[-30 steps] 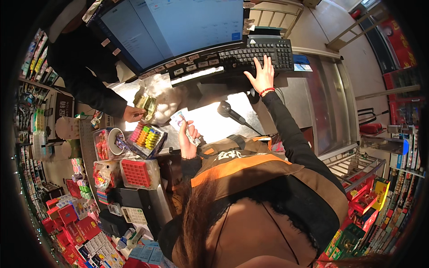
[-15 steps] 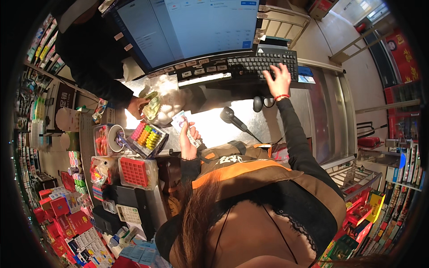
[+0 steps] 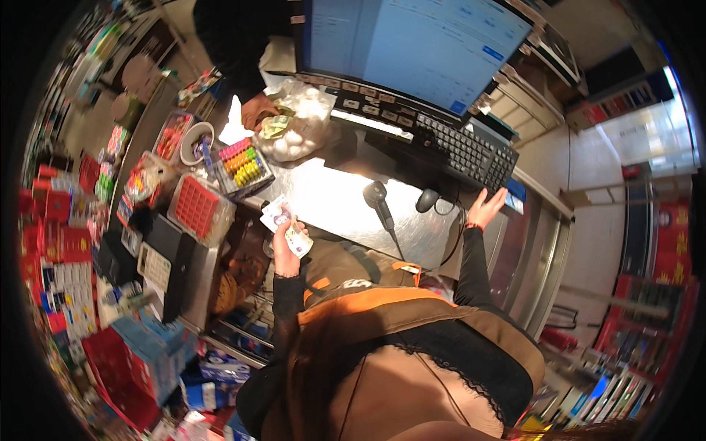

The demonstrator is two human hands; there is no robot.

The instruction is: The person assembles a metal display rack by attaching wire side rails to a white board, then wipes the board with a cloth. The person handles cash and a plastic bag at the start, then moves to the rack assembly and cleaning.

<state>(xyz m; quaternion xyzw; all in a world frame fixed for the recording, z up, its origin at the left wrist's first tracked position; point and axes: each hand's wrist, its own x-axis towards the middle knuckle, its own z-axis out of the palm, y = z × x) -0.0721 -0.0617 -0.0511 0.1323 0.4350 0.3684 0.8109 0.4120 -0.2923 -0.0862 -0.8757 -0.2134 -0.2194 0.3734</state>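
Note:
Banknotes [image 3: 277,211] are pinched in my left hand [image 3: 284,253], held over the near edge of the metal counter [image 3: 323,206]. My right hand [image 3: 485,211], fingers stretched and holding nothing, hovers by the right end of the black keyboard [image 3: 467,154], near a small blue-and-white packet [image 3: 513,200]. Across the counter, another person's hand [image 3: 257,110] has crumpled greenish notes [image 3: 276,126] beside a clear plastic bag [image 3: 301,140] of white round things. A handheld barcode scanner [image 3: 377,200] and a black mouse [image 3: 427,199] lie between my hands.
A large monitor [image 3: 412,51] rises behind the keyboard. Left of my left hand stand a box of colourful small goods [image 3: 243,165], a white cup [image 3: 196,143] and a tub with a red tray [image 3: 198,206]. A calculator [image 3: 154,266] and a red-and-blue box [image 3: 136,360] are further left.
My right hand has left the keyboard's keys and moved toward me to its right end. My left hand still holds the banknotes. The other person's notes are now lower, against the bag. The view has turned.

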